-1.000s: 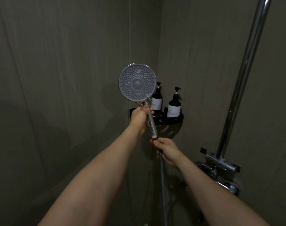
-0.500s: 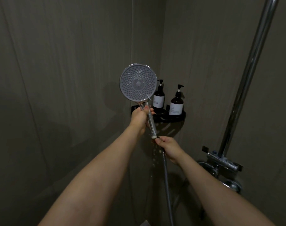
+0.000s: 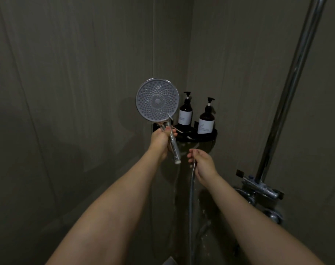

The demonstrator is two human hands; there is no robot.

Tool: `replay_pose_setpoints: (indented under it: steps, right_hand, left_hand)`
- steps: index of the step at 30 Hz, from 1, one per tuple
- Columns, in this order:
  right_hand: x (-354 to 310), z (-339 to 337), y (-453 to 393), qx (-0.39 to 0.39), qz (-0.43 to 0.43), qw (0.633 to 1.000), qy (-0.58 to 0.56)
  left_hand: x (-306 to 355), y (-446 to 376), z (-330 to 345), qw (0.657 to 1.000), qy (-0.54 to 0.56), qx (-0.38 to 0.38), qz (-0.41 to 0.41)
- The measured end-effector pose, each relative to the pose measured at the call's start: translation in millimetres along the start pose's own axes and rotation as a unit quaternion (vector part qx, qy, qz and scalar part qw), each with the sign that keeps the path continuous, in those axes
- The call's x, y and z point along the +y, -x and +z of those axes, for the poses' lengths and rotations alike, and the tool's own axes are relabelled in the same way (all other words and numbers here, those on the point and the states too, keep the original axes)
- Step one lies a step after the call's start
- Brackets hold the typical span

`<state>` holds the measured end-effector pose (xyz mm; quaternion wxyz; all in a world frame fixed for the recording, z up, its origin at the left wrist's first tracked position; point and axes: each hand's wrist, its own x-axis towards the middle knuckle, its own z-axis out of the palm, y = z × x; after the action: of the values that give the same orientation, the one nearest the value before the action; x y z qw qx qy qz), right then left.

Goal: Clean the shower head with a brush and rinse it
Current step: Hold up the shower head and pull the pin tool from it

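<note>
1. The left hand [image 3: 163,139] is wrapped closed around the upper handle of the shower head [image 3: 156,100], holding it up in front of the far corner. The round spray face is turned toward the camera.
2. The handle's long axis runs down and a little to the right from the disc. Its lower end [image 3: 177,160] is bare, with nothing attached to it.
3. The right hand [image 3: 202,161] has its grip lightly closed on the top end of the shower hose [image 3: 191,190]. The thumb and fingertips pinch it and the other fingers are loosely curled. The hose hangs straight down from that hand.
4. The key relation is that the hose end lies just to the right of the handle's open end and at about the same height. There is a clear gap between them and they do not touch. The right hand is the one nearer that gap.
5. A few drops seem to fall below the handle end, though the light is too dim to be sure.
6. No brush is in view. Judging by the task, the head looks freed for scrubbing, which has not yet begun. The wet handle may slip.
7. Behind the hands, two dark pump bottles [image 3: 206,119] stand on a black corner shelf [image 3: 210,135]. At the right are the chrome riser pipe [image 3: 289,88] and the mixer valve [image 3: 262,188].
</note>
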<state>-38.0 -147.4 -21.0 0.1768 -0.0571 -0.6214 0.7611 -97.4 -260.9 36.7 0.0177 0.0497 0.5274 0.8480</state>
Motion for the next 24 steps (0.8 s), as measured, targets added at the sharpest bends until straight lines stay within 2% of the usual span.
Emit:
replay_pose_setpoints:
  steps: [2,5,9,12,16,20,24]
  right_hand:
    - [-6.9,4.1,-1.4,-0.009,-0.014,1.0,0.012]
    - [-4.8,6.8,-2.3,-0.022,-0.028,0.996,0.086]
    - [-1.7,6.3,-7.9,0.037,-0.03,0.996,0.07]
    - [1.3,7.0,-10.9,0.036,-0.025,0.993,0.106]
    - [-4.3,12.6,-13.3,0.055,0.002,0.997,0.061]
    - [-9.6,13.7,-14.1,0.049,0.003,0.996,0.068]
    - [-9.8,14.1,-10.8,0.009,0.002,0.994,0.11]
  left_hand:
    - [-1.2,1.3,0.6,1.0,-0.001,0.0,-0.001]
    - [-2.1,3.2,0.0,1.0,-0.016,-0.009,0.001]
    - [-1.7,3.9,-6.2,0.999,-0.036,-0.027,-0.004]
    - [-6.9,5.2,-14.6,0.998,-0.045,-0.036,-0.019]
    - [-11.6,8.9,-18.3,0.999,-0.023,-0.04,-0.027]
    - [-12.6,12.6,-18.5,0.998,-0.048,-0.041,-0.023]
    - [-15.6,14.1,-17.6,0.997,-0.073,-0.03,-0.005]
